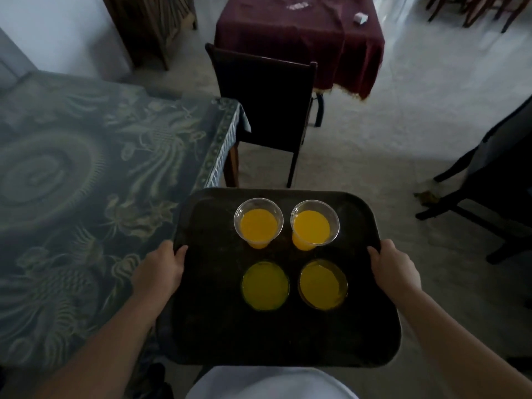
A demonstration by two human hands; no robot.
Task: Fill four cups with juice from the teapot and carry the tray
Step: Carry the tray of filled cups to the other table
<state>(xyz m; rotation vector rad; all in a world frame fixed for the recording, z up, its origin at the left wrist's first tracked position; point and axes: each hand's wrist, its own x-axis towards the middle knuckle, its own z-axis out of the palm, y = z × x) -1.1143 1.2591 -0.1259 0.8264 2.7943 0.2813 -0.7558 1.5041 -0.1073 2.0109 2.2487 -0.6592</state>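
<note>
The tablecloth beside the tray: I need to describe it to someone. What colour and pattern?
Grey-green tablecloth with pale swirling floral motifs, shown in the head view.

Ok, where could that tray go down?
The patterned green tablecloth left of the tray looks bare. The maroon table ahead holds small white items, and a dark chair blocks its near side. Both hands, left and right, grip the tray.
</note>
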